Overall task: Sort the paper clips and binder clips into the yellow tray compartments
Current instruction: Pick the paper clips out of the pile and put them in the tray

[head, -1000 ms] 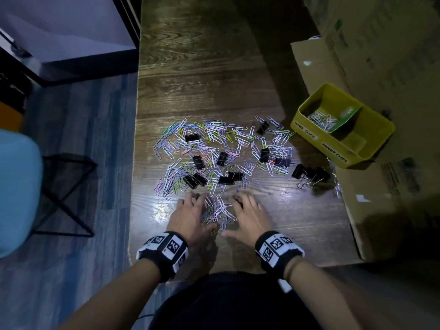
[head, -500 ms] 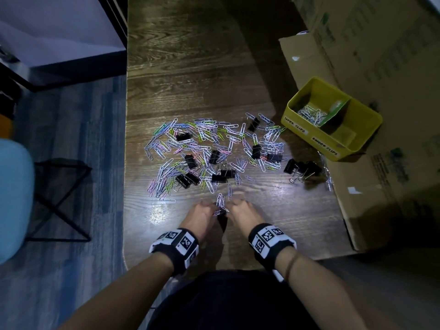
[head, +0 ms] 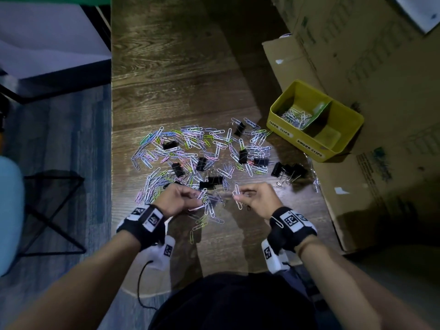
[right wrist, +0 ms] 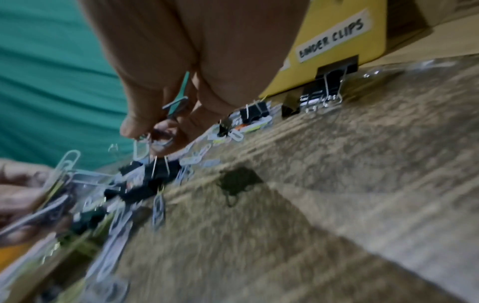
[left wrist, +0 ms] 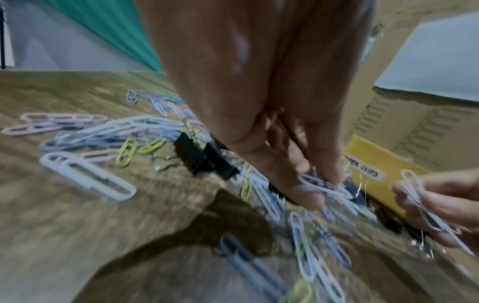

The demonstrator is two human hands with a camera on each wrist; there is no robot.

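Head view: pastel wire paper clips pinched in right hand grip
Left hand grip: clips pinched too
Handling: judged light, slippery, tangle-prone; best pinched mid-loop

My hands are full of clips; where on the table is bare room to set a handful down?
Bare wood lies beyond the paper clips, toward the table's far end, and right of your right hand, before the cardboard box. Crowded: mid-table, and the binder clips beside the yellow tray.

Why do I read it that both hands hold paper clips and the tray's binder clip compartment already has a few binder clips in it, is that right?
Not quite. In the head view the binder clip compartment of the yellow tray holds none; only the paper clip compartment is stocked. Left hand and right hand do hold paper clips.
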